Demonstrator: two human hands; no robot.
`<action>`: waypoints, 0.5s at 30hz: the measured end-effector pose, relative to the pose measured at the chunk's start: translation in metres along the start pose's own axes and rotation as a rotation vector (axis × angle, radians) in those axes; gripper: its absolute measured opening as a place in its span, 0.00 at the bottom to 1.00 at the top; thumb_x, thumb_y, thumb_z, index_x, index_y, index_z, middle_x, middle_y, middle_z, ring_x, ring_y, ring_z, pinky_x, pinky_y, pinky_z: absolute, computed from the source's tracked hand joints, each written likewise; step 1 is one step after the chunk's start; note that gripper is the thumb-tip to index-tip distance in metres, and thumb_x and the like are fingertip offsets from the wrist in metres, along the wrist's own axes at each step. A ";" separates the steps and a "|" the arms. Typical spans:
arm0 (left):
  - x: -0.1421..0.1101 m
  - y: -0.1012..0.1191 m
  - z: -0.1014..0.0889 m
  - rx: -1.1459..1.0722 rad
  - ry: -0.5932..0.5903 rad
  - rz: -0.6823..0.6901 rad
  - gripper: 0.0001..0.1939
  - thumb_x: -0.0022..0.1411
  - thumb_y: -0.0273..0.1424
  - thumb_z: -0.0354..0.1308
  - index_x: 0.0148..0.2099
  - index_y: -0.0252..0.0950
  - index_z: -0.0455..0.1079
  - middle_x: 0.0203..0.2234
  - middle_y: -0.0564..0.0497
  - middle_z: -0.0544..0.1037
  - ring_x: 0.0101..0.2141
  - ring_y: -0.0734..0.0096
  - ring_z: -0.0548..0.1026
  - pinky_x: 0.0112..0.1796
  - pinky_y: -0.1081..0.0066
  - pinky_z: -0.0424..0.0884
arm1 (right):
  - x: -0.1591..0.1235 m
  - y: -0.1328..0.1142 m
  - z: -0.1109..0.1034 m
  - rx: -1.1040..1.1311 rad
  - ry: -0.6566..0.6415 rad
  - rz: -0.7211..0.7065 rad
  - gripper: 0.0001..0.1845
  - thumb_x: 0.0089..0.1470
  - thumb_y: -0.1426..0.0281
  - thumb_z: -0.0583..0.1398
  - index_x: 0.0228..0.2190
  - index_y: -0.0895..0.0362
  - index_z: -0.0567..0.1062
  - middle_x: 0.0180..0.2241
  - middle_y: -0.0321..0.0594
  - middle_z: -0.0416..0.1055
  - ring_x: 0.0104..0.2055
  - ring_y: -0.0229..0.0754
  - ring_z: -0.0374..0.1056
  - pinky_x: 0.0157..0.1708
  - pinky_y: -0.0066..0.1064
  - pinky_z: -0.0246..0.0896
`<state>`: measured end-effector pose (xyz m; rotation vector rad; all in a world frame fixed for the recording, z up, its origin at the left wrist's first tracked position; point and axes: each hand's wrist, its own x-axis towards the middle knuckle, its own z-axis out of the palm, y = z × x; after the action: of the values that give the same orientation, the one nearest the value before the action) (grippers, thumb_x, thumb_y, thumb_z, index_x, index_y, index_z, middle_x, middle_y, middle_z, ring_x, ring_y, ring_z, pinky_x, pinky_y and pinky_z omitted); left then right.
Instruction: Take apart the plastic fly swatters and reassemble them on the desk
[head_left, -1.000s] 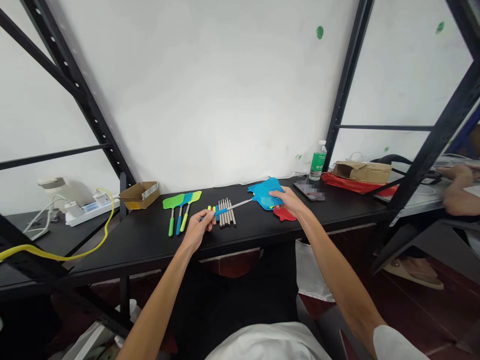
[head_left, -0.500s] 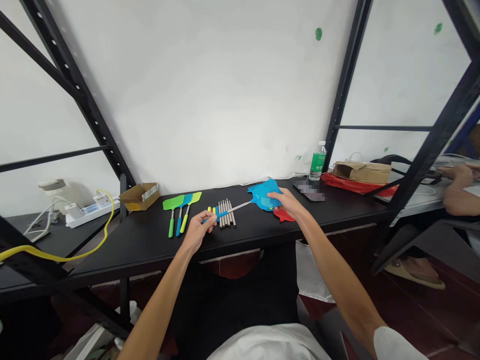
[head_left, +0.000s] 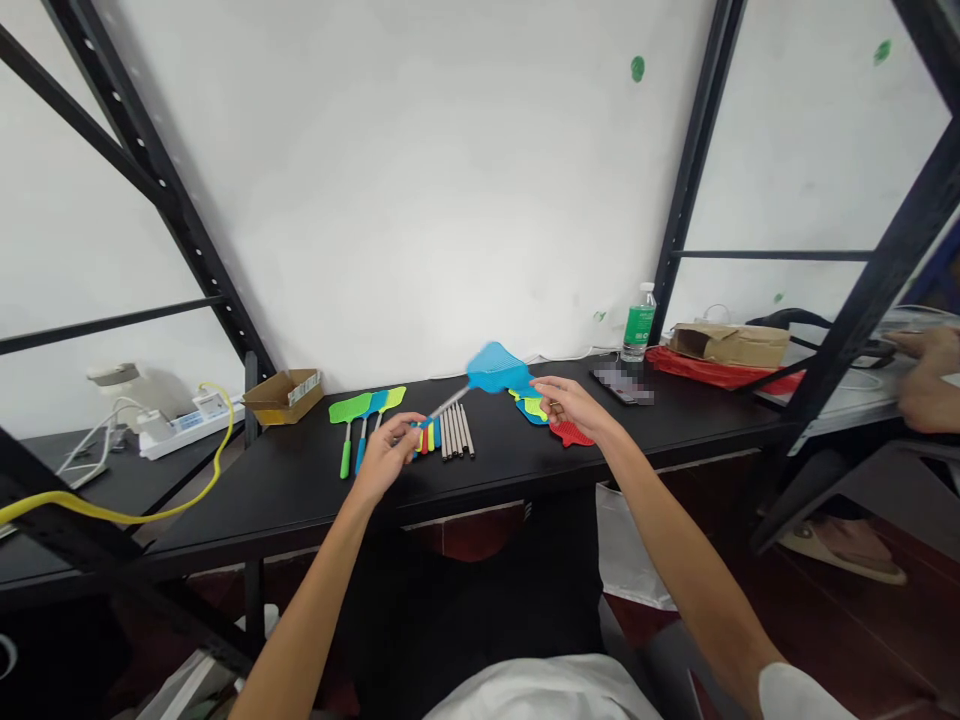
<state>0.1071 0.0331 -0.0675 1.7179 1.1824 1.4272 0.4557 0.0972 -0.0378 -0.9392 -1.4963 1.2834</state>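
My left hand (head_left: 391, 450) is closed around the blue handle of a fly swatter, thumb on top. The blue fly swatter (head_left: 493, 368) slants up to the right above the table, its grey rod joined to the blurred head. At the head's right corner, the fingers of my right hand (head_left: 566, 403) pinch its edge. Beneath that hand lie loose swatter heads: a yellow head (head_left: 534, 407) over a blue one, and a red head (head_left: 571, 434). Grey metal rods (head_left: 456, 432) lie side by side in the middle, beside short coloured handles (head_left: 429, 438) partly hidden by my left hand.
Assembled fly swatters (head_left: 351, 409) in green, blue and yellow lie left on the black table (head_left: 262, 500). Behind them is a small cardboard box (head_left: 283, 397). A phone (head_left: 622, 384) and water bottle (head_left: 638, 325) stand right. Another person's arm (head_left: 930, 385) shows far right.
The blue swatter has been raised and tilted, its head moving up and left. My right hand has shifted from gripping over the head to its corner, uncovering the yellow and blue heads below.
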 end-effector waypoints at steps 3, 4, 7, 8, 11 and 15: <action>0.004 -0.001 -0.033 0.048 0.234 -0.022 0.20 0.60 0.40 0.59 0.52 0.37 0.71 0.27 0.53 0.72 0.22 0.75 0.66 0.25 0.74 0.63 | -0.002 -0.003 0.001 -0.011 0.003 0.007 0.21 0.55 0.56 0.65 0.45 0.57 0.74 0.22 0.34 0.67 0.20 0.34 0.61 0.20 0.25 0.58; 0.004 -0.002 -0.045 0.092 0.293 -0.044 0.21 0.60 0.40 0.58 0.52 0.37 0.71 0.28 0.52 0.73 0.23 0.74 0.68 0.26 0.74 0.65 | -0.003 -0.004 0.001 -0.017 0.007 0.014 0.20 0.55 0.57 0.65 0.44 0.57 0.74 0.22 0.34 0.67 0.20 0.34 0.61 0.20 0.25 0.57; 0.003 -0.009 -0.079 0.331 0.430 -0.067 0.18 0.60 0.39 0.53 0.49 0.37 0.74 0.31 0.50 0.75 0.27 0.70 0.72 0.30 0.72 0.68 | -0.005 -0.009 0.005 -0.030 0.018 0.037 0.19 0.55 0.59 0.65 0.44 0.57 0.74 0.21 0.34 0.67 0.19 0.34 0.61 0.19 0.25 0.57; 0.001 -0.011 -0.088 0.416 0.459 -0.095 0.18 0.60 0.39 0.52 0.48 0.37 0.75 0.31 0.50 0.76 0.28 0.69 0.73 0.31 0.70 0.69 | -0.006 -0.010 0.006 -0.032 0.019 0.043 0.19 0.55 0.60 0.65 0.44 0.58 0.74 0.21 0.34 0.67 0.19 0.34 0.61 0.19 0.25 0.56; -0.003 -0.018 -0.106 0.581 0.489 -0.178 0.19 0.62 0.39 0.50 0.46 0.37 0.77 0.32 0.48 0.78 0.31 0.64 0.77 0.37 0.66 0.71 | -0.007 -0.010 0.009 -0.045 0.009 0.049 0.18 0.54 0.61 0.65 0.44 0.58 0.74 0.21 0.33 0.66 0.19 0.34 0.60 0.18 0.25 0.55; -0.004 -0.026 -0.118 0.712 0.490 -0.267 0.21 0.63 0.37 0.47 0.49 0.37 0.76 0.34 0.45 0.81 0.35 0.59 0.79 0.40 0.64 0.72 | -0.005 -0.007 0.009 -0.071 -0.003 0.033 0.19 0.53 0.59 0.65 0.43 0.58 0.75 0.21 0.33 0.67 0.20 0.34 0.61 0.19 0.25 0.56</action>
<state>-0.0137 0.0299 -0.0643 1.5639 2.3099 1.3874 0.4488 0.0891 -0.0318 -1.0125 -1.5434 1.2628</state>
